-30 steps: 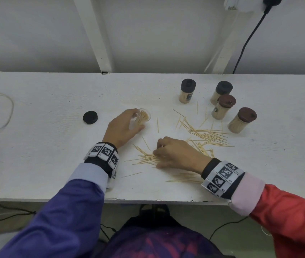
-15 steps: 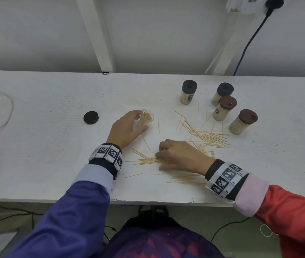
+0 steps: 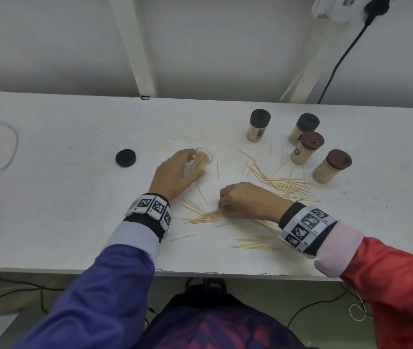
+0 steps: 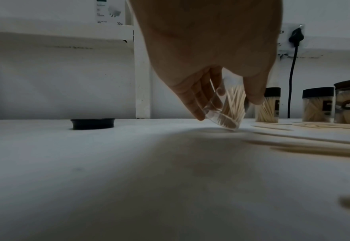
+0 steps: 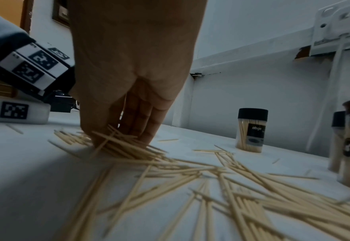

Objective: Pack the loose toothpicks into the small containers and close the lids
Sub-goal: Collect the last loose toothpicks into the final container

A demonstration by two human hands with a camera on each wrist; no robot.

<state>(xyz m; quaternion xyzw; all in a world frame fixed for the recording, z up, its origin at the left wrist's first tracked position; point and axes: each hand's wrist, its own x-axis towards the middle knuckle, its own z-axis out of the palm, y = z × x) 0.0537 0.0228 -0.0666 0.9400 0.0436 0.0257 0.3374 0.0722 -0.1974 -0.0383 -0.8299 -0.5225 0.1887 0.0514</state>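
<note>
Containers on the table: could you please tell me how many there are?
5. Four lidded ones stand far right: two black-lidded, two brown-lidded. One open container, tilted, is in the left hand. None seems hidden.

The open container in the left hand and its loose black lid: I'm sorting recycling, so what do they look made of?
Open container: probably clear, glossy plastic, since the toothpicks show through its wall. Black lid: likely matte plastic, opaque and dull.
</note>
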